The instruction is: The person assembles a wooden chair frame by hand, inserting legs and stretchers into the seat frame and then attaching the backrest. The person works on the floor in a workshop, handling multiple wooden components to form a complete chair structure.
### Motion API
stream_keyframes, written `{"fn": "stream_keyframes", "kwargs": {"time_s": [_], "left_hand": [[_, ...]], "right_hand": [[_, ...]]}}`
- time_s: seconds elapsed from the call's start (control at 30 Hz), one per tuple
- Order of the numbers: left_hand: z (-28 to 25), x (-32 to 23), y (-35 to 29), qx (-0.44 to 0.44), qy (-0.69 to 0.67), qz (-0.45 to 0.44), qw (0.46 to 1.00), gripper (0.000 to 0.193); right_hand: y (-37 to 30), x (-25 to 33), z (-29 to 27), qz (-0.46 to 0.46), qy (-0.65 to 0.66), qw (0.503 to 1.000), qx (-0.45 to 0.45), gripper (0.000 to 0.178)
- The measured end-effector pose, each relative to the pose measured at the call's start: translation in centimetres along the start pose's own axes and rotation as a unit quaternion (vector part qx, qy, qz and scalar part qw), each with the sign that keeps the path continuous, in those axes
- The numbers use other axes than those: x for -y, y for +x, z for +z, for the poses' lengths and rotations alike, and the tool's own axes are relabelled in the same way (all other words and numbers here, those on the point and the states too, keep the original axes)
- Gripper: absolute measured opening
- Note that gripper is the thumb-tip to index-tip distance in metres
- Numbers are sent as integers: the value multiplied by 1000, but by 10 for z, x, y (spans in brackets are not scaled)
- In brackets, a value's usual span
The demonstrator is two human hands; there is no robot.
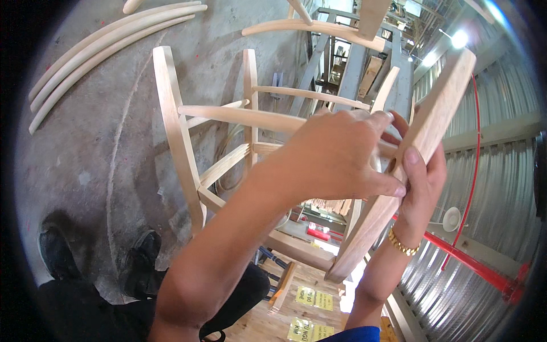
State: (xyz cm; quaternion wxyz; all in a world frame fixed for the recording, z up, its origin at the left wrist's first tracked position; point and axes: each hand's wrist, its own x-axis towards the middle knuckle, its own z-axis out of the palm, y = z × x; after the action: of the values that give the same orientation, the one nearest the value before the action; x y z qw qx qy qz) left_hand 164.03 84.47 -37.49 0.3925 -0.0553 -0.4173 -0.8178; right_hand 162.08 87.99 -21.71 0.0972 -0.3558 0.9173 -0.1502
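Observation:
A pale, unfinished wooden chair frame (242, 118) is tilted in front of me, with legs, rails and slimmer stretchers joined together. My right hand (424, 176) grips its thick right-hand leg (436, 108), thumb on the near face and fingers behind; a gold bracelet circles that wrist. My left hand (336, 154) is curled over the joint where a curved rail meets this leg. Its thumb presses on the leg beside a small dark hole (392, 165). The left palm hides the end of the rail. Another leg (174, 114) stands out to the left.
Several curved wooden pieces (114, 48) lie on the concrete floor at the far left. More wooden parts (307, 27) are at the top, near a grey metal rack (350, 80). A wooden board (256, 319) with yellow labels is below. Red pipes (476, 273) run along the corrugated wall.

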Motion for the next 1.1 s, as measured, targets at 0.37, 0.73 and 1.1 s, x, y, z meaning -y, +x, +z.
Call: {"fn": "stream_keyframes", "kwargs": {"time_s": [0.37, 0.73, 1.1], "left_hand": [[-3, 10, 16, 136, 56, -99, 984, 78], [7, 8, 13, 94, 114, -82, 986, 82], [16, 10, 6, 30, 138, -67, 988, 78]], "right_hand": [[1, 6, 3, 16, -43, 996, -70, 50], [-8, 12, 9, 20, -88, 983, -160, 50], [-14, 11, 14, 20, -111, 971, -211, 52]]}}
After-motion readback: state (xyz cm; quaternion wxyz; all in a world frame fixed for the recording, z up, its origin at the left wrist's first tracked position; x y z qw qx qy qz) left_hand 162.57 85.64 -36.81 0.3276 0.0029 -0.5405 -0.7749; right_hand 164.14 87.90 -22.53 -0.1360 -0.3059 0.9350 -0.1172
